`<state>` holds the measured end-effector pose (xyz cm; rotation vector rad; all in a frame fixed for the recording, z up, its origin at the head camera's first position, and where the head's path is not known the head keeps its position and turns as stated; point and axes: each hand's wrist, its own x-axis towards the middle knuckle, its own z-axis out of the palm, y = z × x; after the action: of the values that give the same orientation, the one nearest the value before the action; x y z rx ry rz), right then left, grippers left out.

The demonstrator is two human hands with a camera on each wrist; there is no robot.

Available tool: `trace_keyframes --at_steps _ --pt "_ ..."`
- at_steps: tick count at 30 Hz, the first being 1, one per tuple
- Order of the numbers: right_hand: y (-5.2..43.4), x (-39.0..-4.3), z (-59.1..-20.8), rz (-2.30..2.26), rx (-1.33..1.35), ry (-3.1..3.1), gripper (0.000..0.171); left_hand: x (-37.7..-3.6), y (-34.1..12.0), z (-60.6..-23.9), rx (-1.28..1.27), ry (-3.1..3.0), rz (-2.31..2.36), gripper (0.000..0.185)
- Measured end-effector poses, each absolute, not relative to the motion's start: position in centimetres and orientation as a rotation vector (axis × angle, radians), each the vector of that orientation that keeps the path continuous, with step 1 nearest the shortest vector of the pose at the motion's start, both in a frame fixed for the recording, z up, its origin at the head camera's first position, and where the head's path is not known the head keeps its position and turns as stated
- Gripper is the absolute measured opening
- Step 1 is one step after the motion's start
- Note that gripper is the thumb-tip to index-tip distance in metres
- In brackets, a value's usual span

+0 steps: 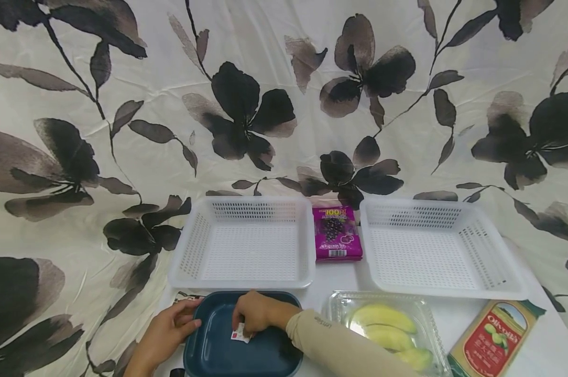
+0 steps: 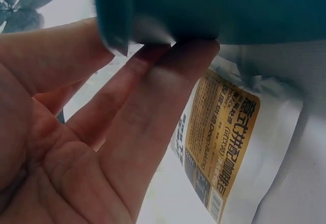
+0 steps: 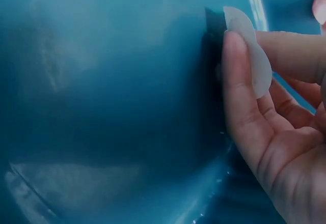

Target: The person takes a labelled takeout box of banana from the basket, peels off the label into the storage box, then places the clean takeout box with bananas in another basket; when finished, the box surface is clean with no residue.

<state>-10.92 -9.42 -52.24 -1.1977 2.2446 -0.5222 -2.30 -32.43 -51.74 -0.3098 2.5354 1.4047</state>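
A dark blue tray (image 1: 218,361) stands at the table's front. My left hand (image 1: 168,330) holds its left rim near the far corner; in the left wrist view, fingertips reach the underside of the edge. Beside these fingers lies a white pouch (image 2: 270,147) with a gold coffee-bean label. Over the tray, my right hand (image 1: 260,311) pinches a small white piece with a reddish printed mark (image 1: 240,333) between thumb and fingers. Its edge looks wavy in the right wrist view, where the white piece (image 3: 260,66) is partly hidden by a finger.
Two white perforated baskets (image 1: 241,283) stand behind, with a purple grape-pictured packet (image 1: 338,235) between them. To the right are a clear box (image 1: 432,324) of yellow bananas (image 1: 383,317), partly behind my right sleeve, and an Olivoilà pack (image 1: 493,335). Floral cloth hangs behind.
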Motion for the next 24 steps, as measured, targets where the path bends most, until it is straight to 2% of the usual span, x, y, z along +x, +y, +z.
trace_keyframes --at_steps 3,15,24 --pt "-9.7 -10.9 -52.6 -0.464 -1.257 2.278 0.023 -2.3 -32.4 -51.7 -0.29 2.525 1.423 0.048" --pt "-10.2 -10.2 -52.6 -0.407 -1.198 2.383 0.026 -2.4 -32.1 -51.3 -0.325 2.547 1.377 0.049" --pt "-10.6 -9.4 -52.3 -0.39 -1.023 2.439 0.029 -2.6 -32.1 -51.6 -0.346 2.549 1.349 0.05"
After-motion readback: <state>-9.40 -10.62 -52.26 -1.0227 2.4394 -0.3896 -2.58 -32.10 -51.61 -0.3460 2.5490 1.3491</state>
